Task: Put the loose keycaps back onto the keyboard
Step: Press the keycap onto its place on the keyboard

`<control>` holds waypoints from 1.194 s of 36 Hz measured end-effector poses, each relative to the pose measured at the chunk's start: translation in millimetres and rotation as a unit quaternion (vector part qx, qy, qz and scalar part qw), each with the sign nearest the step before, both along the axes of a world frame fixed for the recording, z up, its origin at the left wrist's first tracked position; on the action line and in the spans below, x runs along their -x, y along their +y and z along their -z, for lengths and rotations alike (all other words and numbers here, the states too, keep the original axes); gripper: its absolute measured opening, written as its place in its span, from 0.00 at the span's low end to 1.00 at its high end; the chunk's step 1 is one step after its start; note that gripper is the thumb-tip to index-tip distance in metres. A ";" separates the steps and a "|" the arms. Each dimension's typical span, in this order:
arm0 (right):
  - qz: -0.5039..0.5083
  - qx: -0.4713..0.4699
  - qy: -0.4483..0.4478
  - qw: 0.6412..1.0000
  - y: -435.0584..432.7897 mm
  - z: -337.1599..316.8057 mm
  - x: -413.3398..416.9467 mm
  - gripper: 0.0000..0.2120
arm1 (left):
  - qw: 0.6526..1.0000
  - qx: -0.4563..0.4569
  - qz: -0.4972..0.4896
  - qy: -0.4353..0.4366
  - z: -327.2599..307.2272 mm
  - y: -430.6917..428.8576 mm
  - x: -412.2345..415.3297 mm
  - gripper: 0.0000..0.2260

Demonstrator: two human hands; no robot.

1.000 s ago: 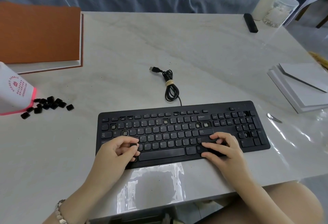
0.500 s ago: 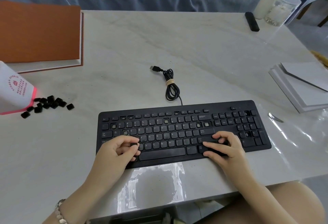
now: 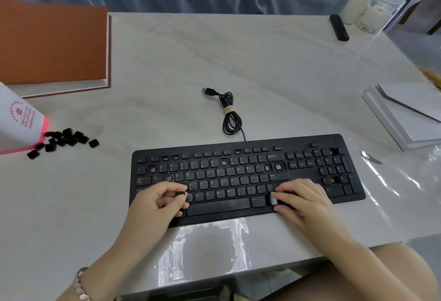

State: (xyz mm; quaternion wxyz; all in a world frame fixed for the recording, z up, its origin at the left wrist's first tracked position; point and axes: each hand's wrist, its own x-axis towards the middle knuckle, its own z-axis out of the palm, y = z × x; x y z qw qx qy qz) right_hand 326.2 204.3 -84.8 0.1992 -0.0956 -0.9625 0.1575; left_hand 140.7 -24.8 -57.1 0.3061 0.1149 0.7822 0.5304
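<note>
1. Step in hand (judged): seating single caps. Set each cap square over a bare socket with its legend upright, then press straight down until it sits level with its neighbours. A tilted cap should not be forced.
2. Left hand (image 3: 162,201): fingers curled, thumb and forefinger pinching a black keycap (image 3: 181,194) just above the lower-left rows.
3. Right hand (image 3: 303,201): fingers bent over the bottom row, right of the spacebar. Fingertip and thumb clasp a grey-faced keycap (image 3: 273,201), apparently not yet level.
4. Keyboard (image 3: 298,143): lies flat near the front edge of the surface (image 3: 262,74). Several sockets (image 3: 278,166) stand open.
5. Loose keycaps (image 3: 64,139): heaped on the surface well left of the keyboard, at the mouth of a tipped paper cup (image 3: 19,124).
</note>
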 end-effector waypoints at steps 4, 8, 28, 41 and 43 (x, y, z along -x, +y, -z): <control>-0.029 -0.003 -0.013 0.999 0.4 1.1 2.5 0.11 | 1.000 -0.002 0.001 -0.003 0.7 -0.1 -0.1 0.10; -0.040 -0.001 -0.009 0.999 0.4 -0.3 3.8 0.11 | 1.000 -0.008 -0.001 -0.009 0.2 -0.6 -0.4 0.09; -0.038 0.002 -0.087 0.995 7.4 -10.6 9.3 0.14 | 1.000 0.004 0.000 -0.009 -2.9 -0.4 -0.9 0.09; 0.004 0.002 -0.035 0.999 -2.1 -2.0 8.9 0.10 | 1.000 -0.001 0.006 -0.006 -4.9 -0.2 -1.1 0.09; 0.025 0.000 0.002 1.000 -11.2 7.1 3.5 0.13 | 1.000 0.001 0.003 -0.011 -5.5 -0.7 -0.9 0.09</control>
